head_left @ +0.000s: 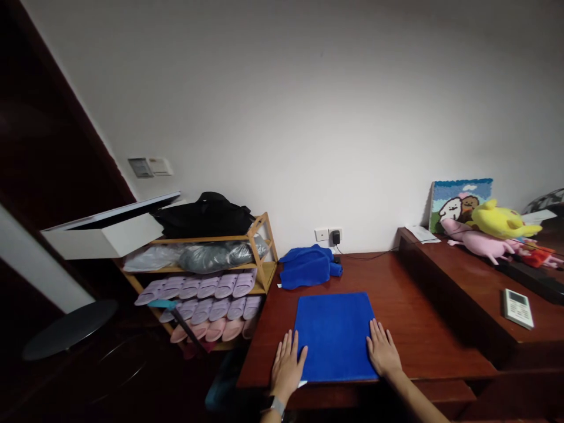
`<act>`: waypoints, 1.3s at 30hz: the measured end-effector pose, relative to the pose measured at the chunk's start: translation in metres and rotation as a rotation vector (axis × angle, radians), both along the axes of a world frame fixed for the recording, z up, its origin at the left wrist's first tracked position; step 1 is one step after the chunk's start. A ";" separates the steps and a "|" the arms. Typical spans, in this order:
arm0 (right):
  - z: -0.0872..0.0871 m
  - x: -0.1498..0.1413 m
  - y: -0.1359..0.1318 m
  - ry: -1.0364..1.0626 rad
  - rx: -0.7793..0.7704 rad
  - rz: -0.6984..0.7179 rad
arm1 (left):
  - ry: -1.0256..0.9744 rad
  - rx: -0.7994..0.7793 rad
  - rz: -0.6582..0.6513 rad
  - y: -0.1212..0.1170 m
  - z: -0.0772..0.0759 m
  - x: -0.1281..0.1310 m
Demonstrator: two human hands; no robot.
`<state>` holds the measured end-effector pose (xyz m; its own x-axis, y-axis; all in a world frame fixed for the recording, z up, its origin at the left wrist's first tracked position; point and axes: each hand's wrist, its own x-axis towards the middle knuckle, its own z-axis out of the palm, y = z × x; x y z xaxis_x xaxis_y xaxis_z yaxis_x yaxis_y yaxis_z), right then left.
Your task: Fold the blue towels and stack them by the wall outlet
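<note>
A blue cloth (333, 338) lies flat and square on the reddish-brown wooden table (423, 329). My left hand (287, 363) rests over its left edge with the fingers stretched out, and a band shows on that wrist. Along the right edge, my right hand (383, 348) lies flat with its fingertips on the cloth's border. A small white tag sticks out at the cloth's near left corner. Farther back, against the wall, sits a crumpled pile of blue cloth (306, 267), touched by neither hand.
On the left stands a wooden shoe rack (259, 247) with purple and pink slippers, a black bag (207, 214) and an open white box (106, 235) on top. A plugged-in black adapter (336, 237) trails a cable. Plush toys (497, 220) and a white remote (518, 308) lie on the raised right surface.
</note>
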<state>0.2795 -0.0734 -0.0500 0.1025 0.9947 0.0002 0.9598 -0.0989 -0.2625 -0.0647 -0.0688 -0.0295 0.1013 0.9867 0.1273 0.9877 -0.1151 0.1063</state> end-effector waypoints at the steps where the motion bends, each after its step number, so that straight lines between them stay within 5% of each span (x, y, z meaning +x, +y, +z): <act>1: 0.002 0.000 0.001 -0.011 -0.005 0.003 | 0.001 -0.011 0.002 0.001 0.003 -0.005; 6: 0.015 -0.002 0.001 -0.006 -0.035 0.016 | 0.010 -0.055 0.036 0.003 0.019 0.001; 15: -0.016 -0.003 -0.050 0.031 0.106 0.051 | 0.002 0.092 0.012 -0.014 -0.001 -0.007; 23: -0.018 -0.002 -0.049 0.062 0.145 0.055 | 0.018 0.101 0.010 -0.009 0.007 -0.005; 26: -0.021 -0.004 -0.049 0.056 0.158 0.052 | -0.025 0.147 -0.045 -0.009 0.015 0.033; 33: -0.039 0.001 -0.046 0.015 0.218 0.068 | -0.182 -0.014 -0.502 -0.021 0.023 0.189; 36: -0.057 0.006 -0.042 -0.012 0.319 0.091 | -0.179 -0.051 -0.521 -0.026 0.017 0.208; 39: -0.070 0.007 -0.040 -0.032 0.436 0.102 | -0.163 -0.023 -0.468 -0.029 0.009 0.182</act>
<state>0.2870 -0.1131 -0.1203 -0.0028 0.9060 0.4233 0.9673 0.1099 -0.2288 0.1176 -0.0978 -0.0202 0.5150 0.8428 0.1567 0.8008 -0.5382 0.2627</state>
